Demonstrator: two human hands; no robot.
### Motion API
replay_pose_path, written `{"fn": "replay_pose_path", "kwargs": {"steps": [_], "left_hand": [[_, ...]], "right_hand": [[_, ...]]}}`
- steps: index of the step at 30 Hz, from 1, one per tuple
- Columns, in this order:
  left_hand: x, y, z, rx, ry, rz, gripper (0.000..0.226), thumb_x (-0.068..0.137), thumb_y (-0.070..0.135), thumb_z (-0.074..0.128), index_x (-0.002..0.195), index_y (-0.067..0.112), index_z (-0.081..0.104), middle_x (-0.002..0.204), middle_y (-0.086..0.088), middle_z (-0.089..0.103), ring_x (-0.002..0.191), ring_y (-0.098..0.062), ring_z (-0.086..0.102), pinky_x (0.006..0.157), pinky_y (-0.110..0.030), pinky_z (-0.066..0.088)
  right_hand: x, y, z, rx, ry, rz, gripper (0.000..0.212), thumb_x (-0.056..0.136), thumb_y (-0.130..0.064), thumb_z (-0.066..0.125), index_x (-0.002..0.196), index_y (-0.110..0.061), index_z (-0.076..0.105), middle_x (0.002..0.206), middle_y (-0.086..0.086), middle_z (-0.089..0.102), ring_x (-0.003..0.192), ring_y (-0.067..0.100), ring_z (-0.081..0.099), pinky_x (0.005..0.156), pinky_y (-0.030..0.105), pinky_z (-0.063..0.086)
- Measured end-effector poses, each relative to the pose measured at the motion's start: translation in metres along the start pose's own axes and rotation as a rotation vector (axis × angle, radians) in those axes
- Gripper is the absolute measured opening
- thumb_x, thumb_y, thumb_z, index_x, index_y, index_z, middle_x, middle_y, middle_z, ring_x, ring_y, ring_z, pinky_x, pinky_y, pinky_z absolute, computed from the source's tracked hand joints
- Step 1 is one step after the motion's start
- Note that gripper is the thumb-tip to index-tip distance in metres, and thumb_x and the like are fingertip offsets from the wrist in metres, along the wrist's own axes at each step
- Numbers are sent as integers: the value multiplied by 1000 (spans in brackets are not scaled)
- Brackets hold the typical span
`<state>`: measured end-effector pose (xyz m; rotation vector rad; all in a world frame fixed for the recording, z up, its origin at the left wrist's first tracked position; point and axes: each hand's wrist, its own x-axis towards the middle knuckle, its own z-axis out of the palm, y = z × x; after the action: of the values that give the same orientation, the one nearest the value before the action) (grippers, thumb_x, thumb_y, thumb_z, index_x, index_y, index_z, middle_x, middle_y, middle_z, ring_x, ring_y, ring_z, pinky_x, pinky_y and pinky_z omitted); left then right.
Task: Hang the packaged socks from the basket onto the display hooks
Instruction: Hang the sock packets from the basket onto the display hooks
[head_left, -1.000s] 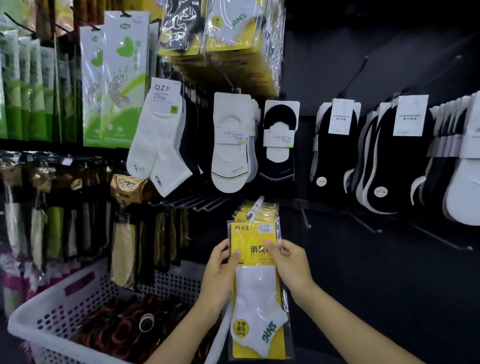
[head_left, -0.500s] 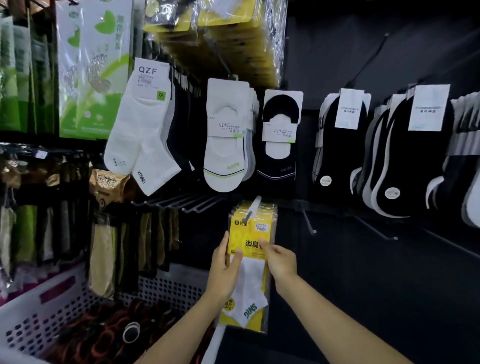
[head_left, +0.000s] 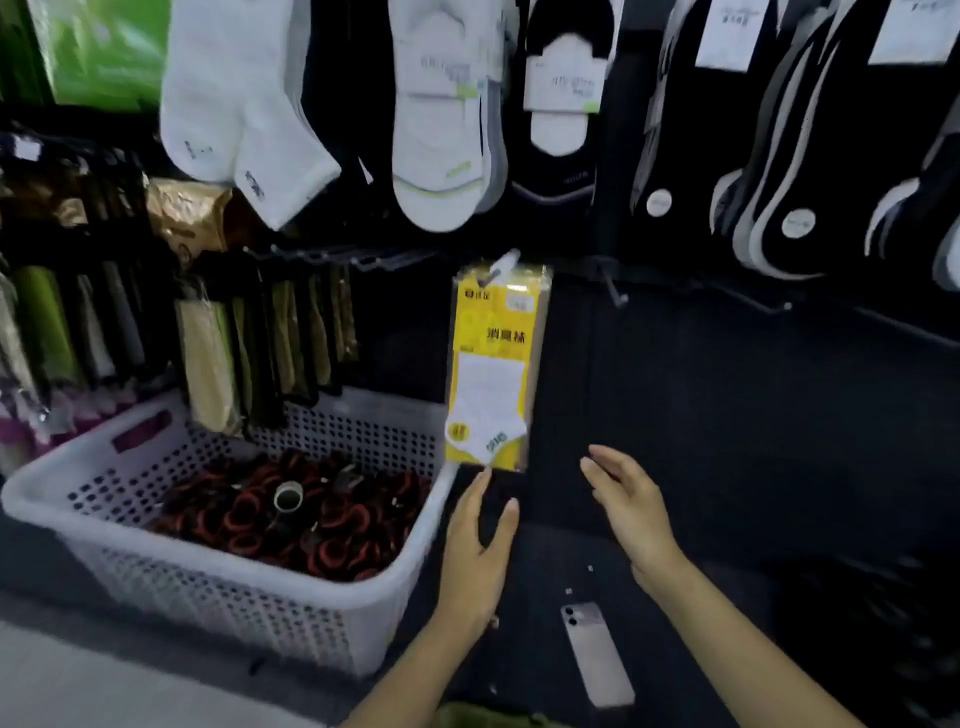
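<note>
while the dark display wall (head_left: 727, 415) fills most of the view, rows of loose socks hang across its top: white ankle socks (head_left: 234, 104) at the left, black low-cut socks (head_left: 779, 156) at the right. below them, at the left, stands a white perforated basket (head_left: 208, 597) holding a heap of dark red-and-black bundles (head_left: 311, 530). just beside the basket's far right corner, the yellow sock pack (head_left: 493, 364) hangs upright on the wall, gripped by neither hand. the left hand (head_left: 475, 551) is under it, fingers straight and slightly spread, forefinger tip at the pack's lower edge; whether it touches cannot be told. the right hand (head_left: 631, 512) is off to the right, fingers relaxed and apart, holding nothing. a phone (head_left: 597, 654) lies back-up on the dark floor between the forearms. the white-tipped display hook (head_left: 506, 260) pokes out over the pack's top.
</note>
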<state>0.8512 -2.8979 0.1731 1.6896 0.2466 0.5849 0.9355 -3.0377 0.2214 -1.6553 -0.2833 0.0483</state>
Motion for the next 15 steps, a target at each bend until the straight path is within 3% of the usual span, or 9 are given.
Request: {"fn": "replay_pose_path", "kwargs": {"steps": [2,4,8,11,13,15], "left_hand": [[-46,-31,14,8,-77,-142,60,81,60,48,137,45,35,125,46,27,131,4,30,112,-30,31],[-90,-61,27,4,-121,-291,57,85,53,52,138,38,38,128,34,35,130,-1,34,112,-31,33],[-172,-114,41,114,-204,-512,54,91,36,58,140,18,41,140,6,43,130,-10,39,109,-24,30],[-216,-142,43,186,-312,-691,60,93,34,55,144,10,35,146,-8,40,133,-23,40,110,-35,32],[-234,-155,41,230,-353,-790,60,94,35,53,145,9,33,147,-9,38,134,-25,39,108,-30,34],[-246,-164,40,256,-375,-871,58,95,35,51,143,8,34,138,-8,46,125,-24,46,93,-21,36]], "right_hand": [[-38,41,-25,-48,-19,86,18,91,-24,62,108,-29,62,110,-16,61,99,-4,58,92,24,47],[-79,87,-48,-117,-44,222,17,91,-22,62,107,-26,62,112,-8,63,103,5,60,92,27,49],[-158,176,-87,-293,-101,456,19,88,-13,66,106,-10,63,113,14,67,96,17,62,70,6,45],[-202,224,-110,-366,-156,617,31,87,-19,68,114,-4,62,116,13,65,106,21,61,78,17,43],[-220,245,-119,-365,-210,703,30,87,-23,68,113,-10,60,122,11,62,110,20,59,82,21,44],[-230,260,-123,-309,-241,731,26,88,-17,67,112,-15,58,130,12,57,111,17,56,83,21,46]]}}
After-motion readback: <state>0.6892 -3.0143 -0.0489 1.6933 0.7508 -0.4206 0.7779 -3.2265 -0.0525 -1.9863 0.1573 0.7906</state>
